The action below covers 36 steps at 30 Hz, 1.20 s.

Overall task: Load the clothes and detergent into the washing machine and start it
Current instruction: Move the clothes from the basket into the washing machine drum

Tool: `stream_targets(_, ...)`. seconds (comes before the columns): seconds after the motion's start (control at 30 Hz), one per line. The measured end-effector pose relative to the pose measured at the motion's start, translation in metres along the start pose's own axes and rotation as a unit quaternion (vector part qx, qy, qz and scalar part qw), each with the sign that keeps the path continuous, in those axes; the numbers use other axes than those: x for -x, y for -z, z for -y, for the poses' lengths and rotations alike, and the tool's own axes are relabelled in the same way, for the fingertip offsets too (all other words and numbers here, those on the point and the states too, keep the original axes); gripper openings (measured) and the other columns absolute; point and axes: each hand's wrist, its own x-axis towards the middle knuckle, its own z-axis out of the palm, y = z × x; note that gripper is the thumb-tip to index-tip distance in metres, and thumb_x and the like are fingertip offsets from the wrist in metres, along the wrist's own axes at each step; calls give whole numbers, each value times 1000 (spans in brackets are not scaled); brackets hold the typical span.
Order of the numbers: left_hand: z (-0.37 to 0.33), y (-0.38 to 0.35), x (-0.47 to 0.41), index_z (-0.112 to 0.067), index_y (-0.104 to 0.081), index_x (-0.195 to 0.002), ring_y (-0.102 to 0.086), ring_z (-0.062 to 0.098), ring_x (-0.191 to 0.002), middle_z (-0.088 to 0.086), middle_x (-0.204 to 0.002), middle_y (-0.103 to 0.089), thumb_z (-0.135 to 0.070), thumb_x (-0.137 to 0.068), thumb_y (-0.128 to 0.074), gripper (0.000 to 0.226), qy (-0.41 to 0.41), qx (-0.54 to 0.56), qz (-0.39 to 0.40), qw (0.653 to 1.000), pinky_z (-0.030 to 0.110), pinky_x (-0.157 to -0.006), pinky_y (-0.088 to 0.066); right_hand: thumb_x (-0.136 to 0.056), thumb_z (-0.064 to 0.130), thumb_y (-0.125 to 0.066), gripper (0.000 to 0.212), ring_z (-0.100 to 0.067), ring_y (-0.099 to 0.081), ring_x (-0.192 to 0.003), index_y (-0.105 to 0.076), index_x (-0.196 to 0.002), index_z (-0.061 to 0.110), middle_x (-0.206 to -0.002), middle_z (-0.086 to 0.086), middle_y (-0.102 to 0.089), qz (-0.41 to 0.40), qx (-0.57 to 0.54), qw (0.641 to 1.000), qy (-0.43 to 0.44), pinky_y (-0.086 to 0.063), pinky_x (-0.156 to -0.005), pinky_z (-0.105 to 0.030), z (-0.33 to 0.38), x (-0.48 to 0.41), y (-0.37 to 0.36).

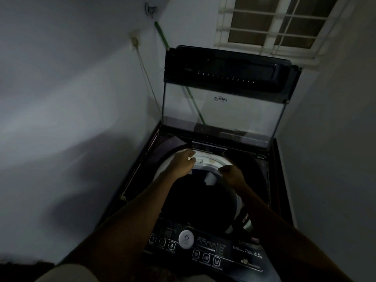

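We reach both arms into the open washing machine (270,180), lid (223,110) raised against the wall. Our left hand (184,161) rests at the far rim of the drum (162,169), fingers (190,154) curled together near a small white tray (200,159); whether they grip it we cannot tell. Our right hand (233,175) is loosely closed, and a pale item (210,179) lies just left of it, with dark clothes (199,200) in the drum below both hands.
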Motion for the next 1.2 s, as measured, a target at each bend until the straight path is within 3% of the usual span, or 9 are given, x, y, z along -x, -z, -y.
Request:
stream_targets(0.17,7,-3,13,-19,-59,-132,-54,22,-126,2,-138,-58,-25,-96,-56,36,-37,-76,-21,996,32,-106,-40,-93,18,-56,24,-27,-58,-116,-72,-108,10,-120,-9,-67,-9,-21,1000,5,-42,-100,-35,5,11,3)
stream_targets(0.3,8,-6,33,-20,-58,-133,-55,22,-124,0,-136,-60,-27,-96,-57,38,-77,-130,-53,987,30,-103,-40,-89,10,-54,24,-27,-60,-113,-74,-101,15,-117,-8,-69,-30,-50,998,3,-44,-100,-36,7,26,5)
stream_targets(0.43,6,-16,56,-20,-58,-132,-56,25,-122,3,-134,-61,-26,-95,-57,38,-115,-164,-64,978,34,-102,-42,-90,19,-56,18,-23,-62,-107,-73,-95,20,-111,-5,-71,-58,-50,997,18,-44,-88,-27,2,54,10)
stream_targets(0.63,0,-46,98,-20,-55,-136,-58,25,-118,5,-135,-60,-28,-97,-56,39,-145,-167,-44,974,36,-94,-49,-89,14,-53,23,-25,-64,-101,-72,-102,10,-107,-8,-71,-101,-54,992,53,-40,-74,-20,-22,119,23)
stream_targets(0.7,-2,-62,113,-18,-54,-136,-57,26,-118,7,-134,-59,-25,-97,-55,39,-164,-171,-32,971,38,-95,-49,-85,20,-53,25,-22,-67,-93,-73,-99,12,-100,-7,-72,-122,-73,988,52,-44,-74,-21,-33,144,28)
stream_targets(0.8,-11,-87,138,-14,-53,-136,-56,27,-120,6,-135,-57,-24,-98,-54,39,-184,-173,-13,967,40,-96,-48,-89,11,-55,17,-15,-65,-75,-71,-97,12,-89,-6,-70,-139,-83,987,27,-42,-56,-8,-55,177,36)
stream_targets(0.83,-15,-97,145,-14,-53,-136,-56,26,-119,6,-134,-58,-25,-98,-54,39,-190,-172,-7,967,39,-95,-49,-90,10,-57,16,-14,-64,-78,-71,-98,12,-92,-6,-71,-141,-79,987,24,-44,-59,-7,-63,185,39)
stream_targets(0.93,-25,-127,166,-17,-56,-129,-59,24,-114,4,-127,-61,-29,-97,-56,34,-212,-164,6,963,41,-92,-52,-89,12,-57,19,-18,-67,-92,-72,-101,14,-101,-6,-72,-151,-101,983,13,-53,-79,-28,-89,212,51)
stream_targets(1.2,-61,-222,218,-17,-58,-129,-59,22,-117,3,-128,-62,-30,-95,-57,36,-245,-146,3,958,40,-99,-47,-95,20,-55,18,-4,-57,-68,-67,-107,15,-96,-1,-67,-177,-106,978,-30,-41,-54,-11,-182,267,88)
